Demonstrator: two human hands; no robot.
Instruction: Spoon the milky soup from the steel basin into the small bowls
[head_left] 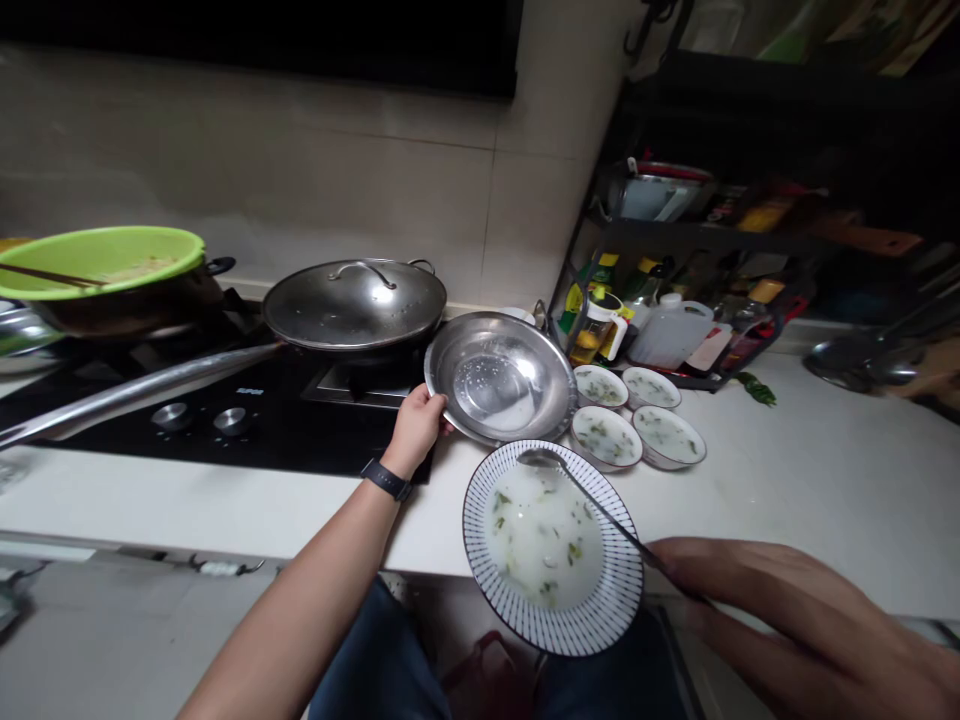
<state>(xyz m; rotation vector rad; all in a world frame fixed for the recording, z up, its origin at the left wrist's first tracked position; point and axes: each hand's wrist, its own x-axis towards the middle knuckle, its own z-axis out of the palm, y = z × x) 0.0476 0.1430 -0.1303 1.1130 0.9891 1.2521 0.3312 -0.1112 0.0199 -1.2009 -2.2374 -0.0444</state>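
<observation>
My left hand (417, 430) grips the near-left rim of a shallow stainless steel basin (559, 400), thumb on the rim. The basin tilts toward me, with wet droplets and a little whitish liquid inside. In front of it, a striped white plate (480, 530) of cloudy soup with green leaf bits reaches past the counter edge. A metal spoon (600, 508) lies across the plate, its bowl at the far rim. My right hand (701, 575) closes around the spoon's handle; its fingers are partly blurred. Whether it also supports the plate, I cannot tell.
Several small bowls of soup (606, 437) stand right of the basin. A lidded wok (352, 310) sits on the black hob (277, 425), its long handle pointing left. Farther left is a green colander (112, 240) on a pot. A bottle rack (637, 240) stands behind.
</observation>
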